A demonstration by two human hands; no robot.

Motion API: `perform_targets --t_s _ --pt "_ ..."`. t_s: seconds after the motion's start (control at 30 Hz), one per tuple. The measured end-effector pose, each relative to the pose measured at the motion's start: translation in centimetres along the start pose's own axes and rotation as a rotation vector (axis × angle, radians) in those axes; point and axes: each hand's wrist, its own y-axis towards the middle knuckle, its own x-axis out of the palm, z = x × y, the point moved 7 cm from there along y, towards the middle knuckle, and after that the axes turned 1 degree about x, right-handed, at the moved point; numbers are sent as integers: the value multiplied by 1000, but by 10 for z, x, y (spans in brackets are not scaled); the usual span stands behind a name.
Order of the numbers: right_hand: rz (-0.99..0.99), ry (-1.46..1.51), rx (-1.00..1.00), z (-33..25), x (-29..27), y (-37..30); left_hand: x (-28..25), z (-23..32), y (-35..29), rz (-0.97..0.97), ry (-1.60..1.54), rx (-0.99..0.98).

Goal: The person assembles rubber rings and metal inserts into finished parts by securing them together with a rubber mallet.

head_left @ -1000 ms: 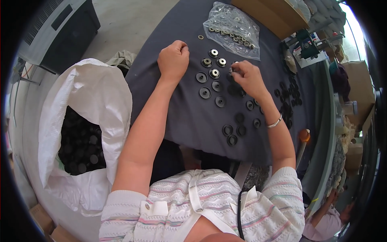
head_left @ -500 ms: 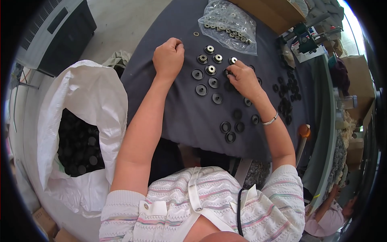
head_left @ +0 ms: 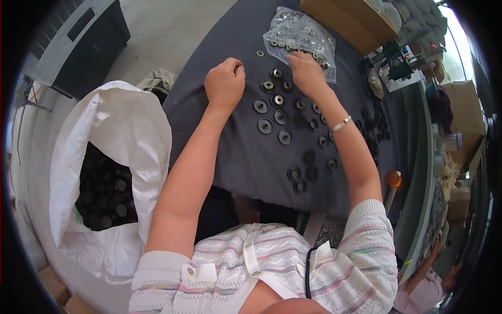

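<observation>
My left hand [head_left: 225,86] is closed in a fist over the grey cloth, left of the parts; whatever it holds is hidden. My right hand [head_left: 308,76] is at the near edge of a clear plastic bag [head_left: 300,26], its bent fingers against the small metal rings [head_left: 277,46] there. Its fingertips are partly hidden, so I cannot make out what they grip. Between and below my hands lie several round black caps with centre stems [head_left: 265,126]. Some caps farther back carry a shiny metal ring [head_left: 277,100]. One loose ring [head_left: 260,53] lies left of the bag.
A white sack [head_left: 151,136] of black round pieces stands left of the table. More black pieces [head_left: 379,125] lie at the right. Behind are a cardboard box [head_left: 350,23] and a green hand press [head_left: 400,65]. An orange-headed tool [head_left: 393,179] is at the right edge. Another person sits lower right.
My right hand has left the caps and moved away from me to the bag of rings. My left hand stays closed in about the same place. The view has shifted slightly.
</observation>
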Motion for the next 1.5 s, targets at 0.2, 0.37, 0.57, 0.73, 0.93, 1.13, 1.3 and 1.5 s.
perform_targets --t_s 0.2,0.37,0.57,0.73,0.93,1.13,1.3,1.5 --pt "41 -164 -72 17 49 53 7 10 -3 -13 -41 29" --pt "-87 -190 -89 11 52 53 2 0 -1 25 -12 72" --pt "30 -99 -96 38 28 34 3 9 10 1 -24 38" --pt "-59 -107 -137 35 29 22 5 3 -3 2 -12 37" --pt "-56 147 -27 9 -14 3 2 4 -1 23 -17 56" --pt "-170 504 -171 -80 -34 -53 4 3 2 35 16 72" --pt "-175 343 -230 -99 -22 -57 5 1 1 35 15 76" --pt "-166 282 -228 -102 -21 -56 4 6 -1 2 -7 39"
